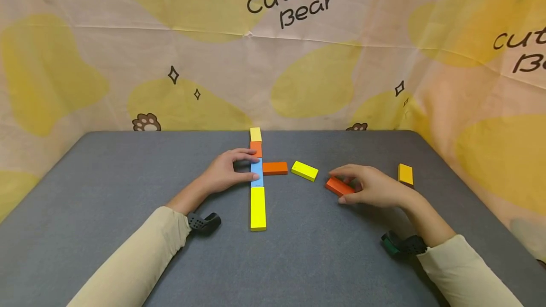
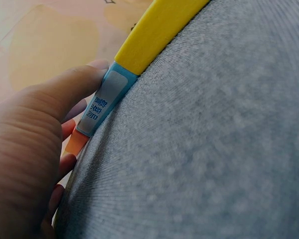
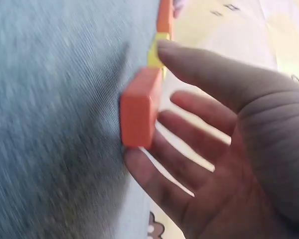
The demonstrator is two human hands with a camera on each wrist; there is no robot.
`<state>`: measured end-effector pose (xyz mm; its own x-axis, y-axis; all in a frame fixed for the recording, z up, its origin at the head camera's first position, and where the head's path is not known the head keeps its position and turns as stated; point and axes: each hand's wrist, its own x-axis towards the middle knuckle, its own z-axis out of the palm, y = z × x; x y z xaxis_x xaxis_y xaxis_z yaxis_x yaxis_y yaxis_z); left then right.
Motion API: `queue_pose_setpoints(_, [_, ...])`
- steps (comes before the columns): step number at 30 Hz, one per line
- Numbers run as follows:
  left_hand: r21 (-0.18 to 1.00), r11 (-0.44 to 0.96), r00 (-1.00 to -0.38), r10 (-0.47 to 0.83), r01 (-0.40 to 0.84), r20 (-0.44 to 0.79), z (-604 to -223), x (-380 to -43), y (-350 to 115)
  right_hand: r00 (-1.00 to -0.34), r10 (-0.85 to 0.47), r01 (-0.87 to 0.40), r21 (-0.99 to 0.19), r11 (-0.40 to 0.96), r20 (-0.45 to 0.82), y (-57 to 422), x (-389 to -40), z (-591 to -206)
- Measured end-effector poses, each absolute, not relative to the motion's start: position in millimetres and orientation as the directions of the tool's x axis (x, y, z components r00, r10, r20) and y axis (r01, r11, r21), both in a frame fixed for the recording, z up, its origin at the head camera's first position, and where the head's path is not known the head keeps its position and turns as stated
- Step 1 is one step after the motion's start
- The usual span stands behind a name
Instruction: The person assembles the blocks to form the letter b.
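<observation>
My left hand [image 1: 223, 172] rests over the blue block [image 1: 257, 179], thumb near its front end and fingertips by its back end and the orange block [image 1: 256, 148] behind it. White lettering space with dark characters marks the blue block's side in the left wrist view. My right hand [image 1: 368, 186] surrounds a loose red-orange block [image 1: 339, 186] lying on the table. In the right wrist view its thumb [image 3: 177, 55] stands apart from that block, while a fingertip [image 3: 137, 162] is at the block's lower corner.
A long yellow block [image 1: 258, 210] and a small yellow one [image 1: 255, 134] end the row. An orange block [image 1: 275, 168] juts right from it. A tilted yellow block [image 1: 304, 171] lies between the hands. Another yellow block [image 1: 405, 173] stands right on the grey table [image 1: 298, 259].
</observation>
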<state>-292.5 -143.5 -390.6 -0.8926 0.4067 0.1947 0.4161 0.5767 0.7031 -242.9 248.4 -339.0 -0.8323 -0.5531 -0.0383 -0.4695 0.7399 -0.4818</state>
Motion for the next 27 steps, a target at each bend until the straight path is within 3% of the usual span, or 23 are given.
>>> queue_pose_setpoints(4, [0.708, 0.576, -0.895, 0.404, 0.41, 0.19, -390.7, -292.5, -143.7, -0.798, -0.594, -0.46, -0.537, 0.707, -0.099, 256.3, -244.3, -336.6])
queue_pose_setpoints(10, [0.71, 0.569, -0.893, 0.405, 0.414, 0.196, -391.5, -292.6, -143.6, -0.786, -0.613, -0.486, -0.527, 0.697, -0.085, 256.9, -247.9, -340.1])
queue_pose_setpoints(27, [0.699, 0.565, -0.882, 0.42, 0.439, 0.215, -390.6, -292.4, -144.4, -0.842, -0.539, -0.472, -0.487, 0.735, 0.003, 239.2, -245.1, -348.5])
